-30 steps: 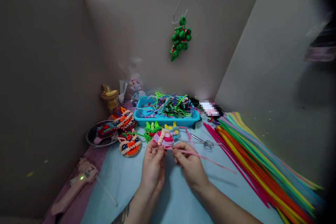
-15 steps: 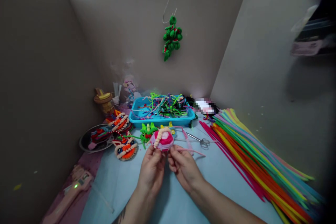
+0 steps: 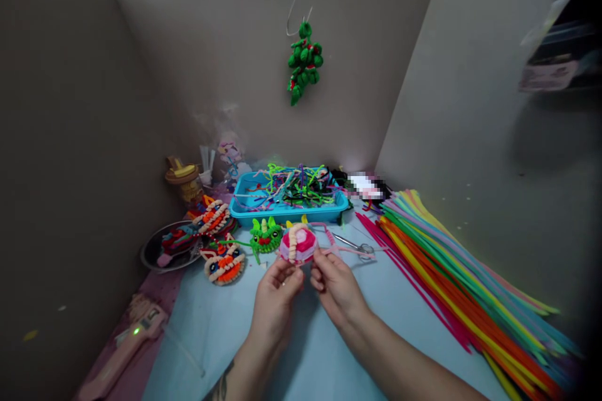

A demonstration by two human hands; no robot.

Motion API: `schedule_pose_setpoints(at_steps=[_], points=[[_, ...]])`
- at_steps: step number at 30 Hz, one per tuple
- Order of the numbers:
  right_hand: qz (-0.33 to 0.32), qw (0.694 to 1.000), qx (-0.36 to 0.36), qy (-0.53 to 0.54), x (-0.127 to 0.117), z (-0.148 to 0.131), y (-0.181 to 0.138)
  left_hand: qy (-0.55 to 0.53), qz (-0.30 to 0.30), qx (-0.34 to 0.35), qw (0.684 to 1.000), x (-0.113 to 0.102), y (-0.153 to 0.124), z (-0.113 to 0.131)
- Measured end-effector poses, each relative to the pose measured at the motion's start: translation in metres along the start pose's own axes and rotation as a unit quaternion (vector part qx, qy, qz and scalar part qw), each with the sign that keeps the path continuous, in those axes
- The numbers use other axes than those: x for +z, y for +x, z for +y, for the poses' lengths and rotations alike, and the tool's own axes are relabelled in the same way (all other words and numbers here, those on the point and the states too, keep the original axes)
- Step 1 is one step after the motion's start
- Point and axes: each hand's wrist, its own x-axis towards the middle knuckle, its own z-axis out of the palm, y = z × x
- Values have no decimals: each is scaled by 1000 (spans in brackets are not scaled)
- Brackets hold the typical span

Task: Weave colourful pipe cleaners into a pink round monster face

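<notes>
Pink disc sitting just beyond the fingers, between both hands, above the tabletop [image 3: 211, 326].

The left hand [image 3: 277, 285] is gripping the pink disc [image 3: 305, 244] at its near left edge, fingers apparently clamped there, though the contact is partly hidden. The right hand [image 3: 336, 279] is pinching at the near right edge, thumb and finger together on a pink strand [image 3: 352, 254]. The disc is showing no clear long axis; its cream coil [image 3: 292, 244] is running near to far across the left part. The strand is lying left to right, its loose end pointing right, near the scissors [image 3: 347, 242], so the right hand is being the nearer one to it. A green figure [image 3: 266, 237] is resting to the left.
</notes>
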Motion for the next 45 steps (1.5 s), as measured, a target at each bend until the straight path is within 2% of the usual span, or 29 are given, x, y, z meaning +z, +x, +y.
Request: schedule_pose_setpoints(at_steps=[10,15,22,27,30,32,34,36,38,39,42,45], points=[[0,999,27,19,-3,-4,3,53,-70,-32,996,2,-5,-3],[0,999,23,32,-4,-6,3,117,-58,-7,991,-3,-1,-5],[11,998,29,55,-5,-12,5,245,-43,47,968,-2,-2,-2],[0,997,29,66,-10,-11,10,253,-57,16,966,2,-2,0],[24,996,29,84,-14,-14,15,270,-62,-5,961,-1,0,0],[41,995,26,92,-17,-18,19,319,-60,13,946,-5,1,0],[51,994,22,98,-19,-21,22,402,-71,76,910,-11,2,3],[58,993,22,104,-20,-24,24,502,-75,155,848,-17,4,7],[63,992,25,109,-21,-25,25,582,-55,204,785,-23,7,13],[66,991,27,110,-21,-26,25,599,-47,226,766,-26,9,15],[71,991,31,112,-20,-26,25,583,-29,301,754,-32,16,20],[70,991,30,110,-20,-26,24,569,-40,308,762,-34,19,18]])
